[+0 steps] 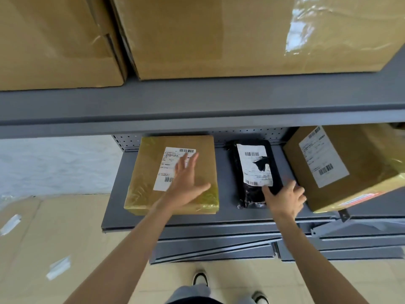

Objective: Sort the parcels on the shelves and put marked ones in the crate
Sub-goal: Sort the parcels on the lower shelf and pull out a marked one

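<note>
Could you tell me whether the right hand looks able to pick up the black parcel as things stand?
Probably yes: the right hand already touches the black parcel's near right corner, and nothing lies on top of it.

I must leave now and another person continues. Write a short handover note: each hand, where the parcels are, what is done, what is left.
Left hand: open, fingers spread, over the flat brown parcel and its label; holds nothing.
Right hand: at the near right corner of the black bag parcel, thumb on it; a full grasp cannot be confirmed.
Brown box sits to the right, tilted, on the same lower shelf.
Black mark shows on the black bag's label.
Crate: not in view.
Done: nothing visibly sorted.
Left: check the labels, move marked parcels to the crate.
</note>
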### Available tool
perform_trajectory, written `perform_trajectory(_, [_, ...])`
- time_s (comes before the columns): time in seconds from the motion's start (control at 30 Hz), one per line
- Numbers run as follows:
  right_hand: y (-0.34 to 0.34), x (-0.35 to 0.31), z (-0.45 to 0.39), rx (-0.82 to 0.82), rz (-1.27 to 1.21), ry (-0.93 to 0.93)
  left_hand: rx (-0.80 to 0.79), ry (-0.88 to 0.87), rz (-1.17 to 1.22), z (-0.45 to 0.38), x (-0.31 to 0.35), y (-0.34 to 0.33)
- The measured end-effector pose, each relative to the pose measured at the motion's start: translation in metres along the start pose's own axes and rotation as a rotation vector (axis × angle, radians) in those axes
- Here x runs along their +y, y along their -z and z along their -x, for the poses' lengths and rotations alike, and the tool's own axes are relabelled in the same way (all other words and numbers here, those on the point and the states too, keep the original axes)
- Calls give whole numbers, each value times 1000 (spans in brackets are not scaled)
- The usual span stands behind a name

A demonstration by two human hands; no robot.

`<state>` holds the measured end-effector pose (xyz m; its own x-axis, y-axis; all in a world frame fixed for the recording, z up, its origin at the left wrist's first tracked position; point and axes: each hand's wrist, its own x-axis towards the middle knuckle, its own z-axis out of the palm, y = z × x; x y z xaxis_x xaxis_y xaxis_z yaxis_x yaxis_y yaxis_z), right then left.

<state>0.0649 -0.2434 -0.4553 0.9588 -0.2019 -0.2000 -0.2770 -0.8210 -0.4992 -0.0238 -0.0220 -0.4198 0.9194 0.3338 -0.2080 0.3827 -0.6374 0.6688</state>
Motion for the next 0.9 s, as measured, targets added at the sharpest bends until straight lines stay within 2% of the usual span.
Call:
perform_trajectory(0.07, [5,16,-18,-127,-34,-11,-135,-86,111,-3,31,-31])
perform_trajectory(0.17, [7,34,-37,-352,-288,24,-310,57,349,-9,64,-74])
perform_trajectory(0.27, [7,40,-45,-509,-482,-64,-319,191,478,-16,72,-101])
perform_trajectory(0.37, [5,45,-47,-596,-464,-54,-312,300,493,-19,68,-115])
perform_trajectory(0.6, [1,40,-37,-536,-376,88,-247,336,434,-18,66,-119])
perform_trajectory(0.9, [3,6,-31,-555,-454,166,-7,326,540,-14,59,-91])
